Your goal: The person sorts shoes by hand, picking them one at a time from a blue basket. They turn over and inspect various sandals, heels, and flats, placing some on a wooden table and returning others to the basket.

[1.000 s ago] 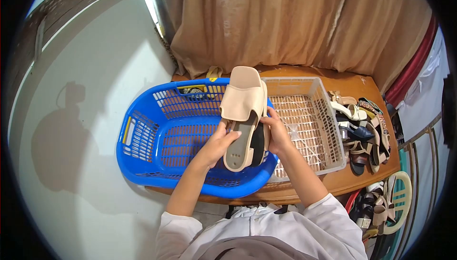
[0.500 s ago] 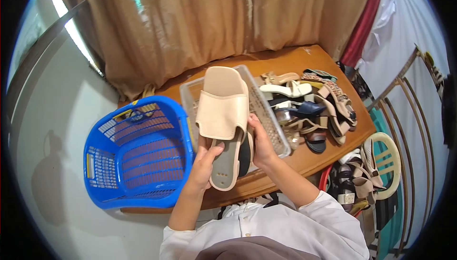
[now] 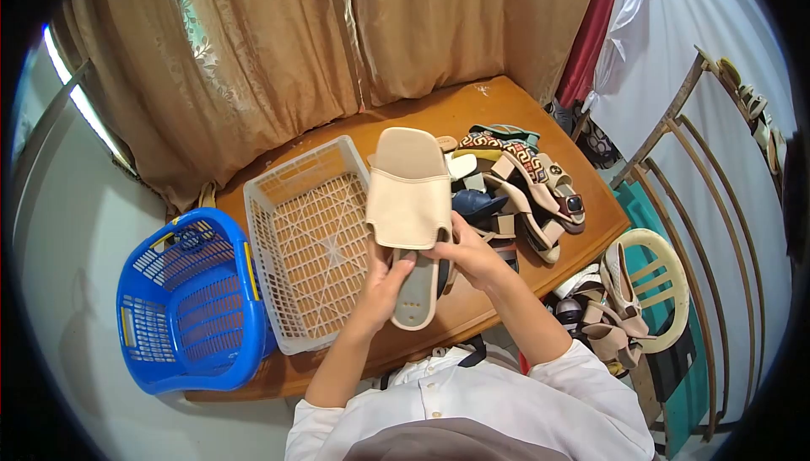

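A beige open-toe slide sandal [image 3: 408,208] with a wide strap and a grey footbed is held up, toe pointing away from me. My left hand [image 3: 384,288] is closed on its left side, thumb lying on the footbed just below the strap. From the right, my right hand [image 3: 470,254] grips the sandal by the strap's lower edge. Its fingers are partly hidden behind the sole. Something dark shows behind the sandal's right edge, too covered to make out. Close beyond my right hand lies a pile of sandals [image 3: 540,199] on the wooden table [image 3: 405,119].
A white plastic basket [image 3: 268,288] stands on the table left of my hands. Farther left is a blue plastic basket [image 3: 249,355]. At right, a cream plastic chair [image 3: 675,271] holds more footwear, near a metal rack [image 3: 688,191]. Brown curtains [image 3: 253,56] hang behind the table.
My view has shifted right, so the baskets and the pile appear farther left. The sandal now sits right of the white basket, and my right thumb has come over to the strap's edge.
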Demonstrator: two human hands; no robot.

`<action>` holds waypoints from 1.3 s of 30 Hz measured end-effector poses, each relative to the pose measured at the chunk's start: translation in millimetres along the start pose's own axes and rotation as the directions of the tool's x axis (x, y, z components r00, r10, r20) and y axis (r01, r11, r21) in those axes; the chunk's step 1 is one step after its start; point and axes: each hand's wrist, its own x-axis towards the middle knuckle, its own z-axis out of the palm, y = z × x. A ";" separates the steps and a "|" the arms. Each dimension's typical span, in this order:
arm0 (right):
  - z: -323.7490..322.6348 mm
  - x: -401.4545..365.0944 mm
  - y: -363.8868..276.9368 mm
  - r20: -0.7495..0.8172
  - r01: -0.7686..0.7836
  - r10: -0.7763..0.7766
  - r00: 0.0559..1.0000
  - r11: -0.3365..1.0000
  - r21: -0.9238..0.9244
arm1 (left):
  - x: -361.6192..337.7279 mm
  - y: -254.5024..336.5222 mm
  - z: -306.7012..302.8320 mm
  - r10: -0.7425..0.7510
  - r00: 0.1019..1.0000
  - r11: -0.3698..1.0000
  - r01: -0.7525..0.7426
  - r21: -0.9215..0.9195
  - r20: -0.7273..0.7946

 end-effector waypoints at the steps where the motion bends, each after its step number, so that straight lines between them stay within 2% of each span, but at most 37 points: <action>1: -8.2 3.0 6.3 -0.042 0.010 -0.008 0.999 0.999 0.040 | 4.8 -9.1 4.6 0.027 1.000 0.998 -0.026 0.050 0.000; 5: -24.6 5.7 6.5 -0.143 0.062 -0.053 0.988 0.996 0.062 | 22.1 -17.4 17.5 0.076 0.994 0.983 -0.088 0.162 0.073; 9: -44.0 19.8 8.4 -0.150 0.168 -0.144 0.978 0.973 0.160 | 46.7 -24.0 29.1 0.092 0.991 0.981 -0.107 0.161 0.096; 11: -57.9 31.7 4.7 -0.196 0.163 -0.135 0.971 0.977 0.135 | 58.7 -25.4 36.8 0.056 0.997 0.982 -0.066 0.177 0.061; 13: -75.3 44.6 -1.5 -0.197 0.219 -0.212 0.957 0.976 0.015 | 72.5 -37.1 37.0 0.034 0.999 0.979 -0.041 0.199 0.035; 15: -84.5 48.3 -17.5 -0.288 0.236 -0.296 0.911 0.945 -0.227 | 68.8 -38.3 36.9 -0.090 0.994 0.983 0.100 0.153 -0.069; 16: -98.8 57.0 -20.4 -0.274 0.202 -0.313 0.909 0.908 -0.367 | 64.0 -37.1 34.0 -0.138 0.985 0.979 0.152 0.137 -0.107; 17: -111.8 62.4 -26.9 -0.264 0.150 -0.379 0.887 0.776 -0.612 | 58.3 -35.0 31.0 -0.188 0.972 0.971 0.205 0.120 -0.142; 18: -111.5 61.5 -41.1 -0.258 0.087 -0.426 0.867 0.639 -0.764 | 50.5 -28.3 29.0 -0.185 0.971 0.974 0.202 0.103 -0.153; 20: -116.2 67.0 -58.9 -0.221 -0.049 -0.487 0.845 0.341 -0.939 | 38.8 -30.6 10.9 -0.210 0.969 0.977 0.213 0.007 -0.127; 21: -121.7 73.8 -60.3 -0.185 -0.077 -0.469 0.864 0.240 -0.968 | 33.4 -32.5 4.5 -0.222 0.968 0.975 0.219 -0.041 -0.113; 23: -134.2 92.6 -59.4 -0.119 -0.119 -0.429 0.895 0.028 -0.993 | 23.1 -28.9 1.4 -0.197 0.963 0.980 0.189 -0.063 -0.183; 25: -147.0 114.4 -53.1 -0.140 -0.167 -0.278 0.950 -0.077 -0.983 | 13.6 -29.6 -6.5 -0.187 0.958 0.982 0.177 -0.065 -0.216; 27: -154.0 127.8 -43.3 -0.137 -0.166 -0.257 0.957 -0.096 -0.981 | 4.8 -28.8 -10.5 -0.188 0.956 0.981 0.171 -0.095 -0.227; 31: -152.6 135.0 -47.1 -0.190 -0.199 -0.091 0.978 -0.110 -0.974 | -8.2 -26.9 -13.6 -0.186 0.948 0.978 0.153 -0.142 -0.259; 39: -180.6 167.0 -39.6 -0.123 -0.099 0.162 0.979 -0.147 -0.984 | -17.5 -31.7 -18.0 -0.244 0.931 0.962 0.197 -0.189 -0.273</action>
